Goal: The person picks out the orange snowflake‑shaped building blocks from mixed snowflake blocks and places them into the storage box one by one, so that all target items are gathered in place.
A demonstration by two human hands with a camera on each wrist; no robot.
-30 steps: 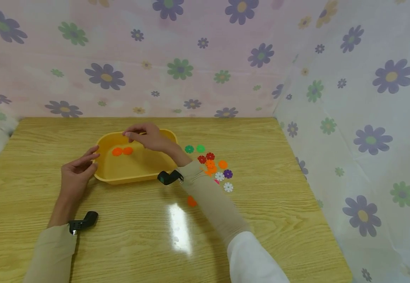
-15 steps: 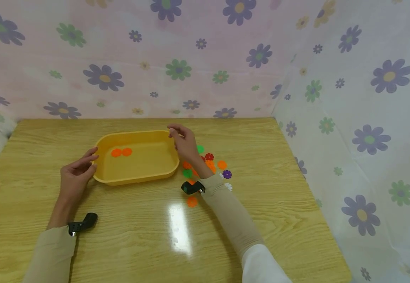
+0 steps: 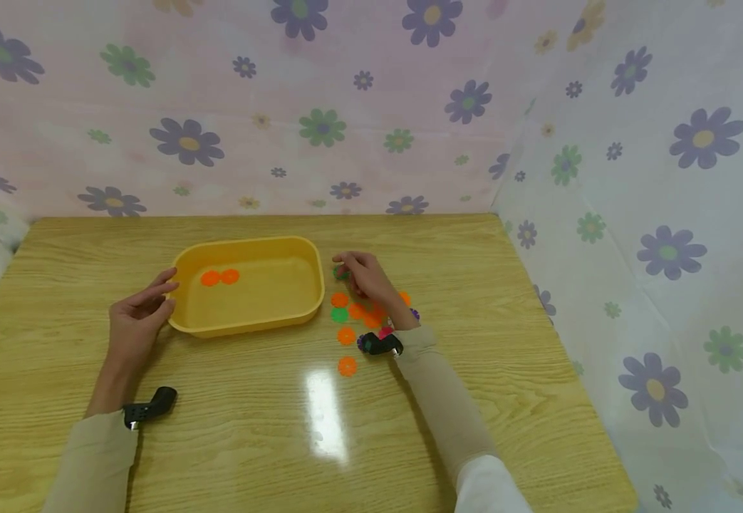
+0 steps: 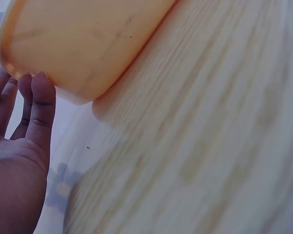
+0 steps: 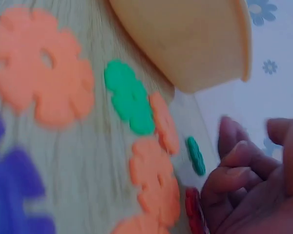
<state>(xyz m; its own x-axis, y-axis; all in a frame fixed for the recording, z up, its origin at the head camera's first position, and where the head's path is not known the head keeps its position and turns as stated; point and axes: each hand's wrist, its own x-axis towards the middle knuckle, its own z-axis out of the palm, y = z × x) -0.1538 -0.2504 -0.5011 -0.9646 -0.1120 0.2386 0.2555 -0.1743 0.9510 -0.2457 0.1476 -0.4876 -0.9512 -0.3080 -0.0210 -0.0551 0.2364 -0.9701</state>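
Note:
In the head view, my left hand (image 3: pixel 135 317) holds the left end of a yellow plastic tray (image 3: pixel 249 330), fingers at its rim. The left wrist view shows fingertips against the tray's wall (image 4: pixel 83 44). Two orange notched plastic discs (image 3: pixel 220 277) lie inside the tray. My right hand (image 3: pixel 371 279) hovers over loose discs right of the tray, fingers bent, nothing seen between them. A dark green disc (image 5: pixel 196 156) lies just ahead of its fingertips, and a red disc (image 5: pixel 194 209) is beside the bent fingers. The hand and wrist hide some discs.
Several orange discs (image 3: pixel 346 335), a light green disc (image 3: pixel 340 315) and a purple disc (image 3: pixel 362 343) lie on the wood-grain table (image 3: pixel 230 427). A flower-print cloth (image 3: pixel 371 107) stands behind the table and along its right side.
My right hand has moved from above the tray, past its right rim, to the loose discs on the right. My left hand stays at the tray's left end.

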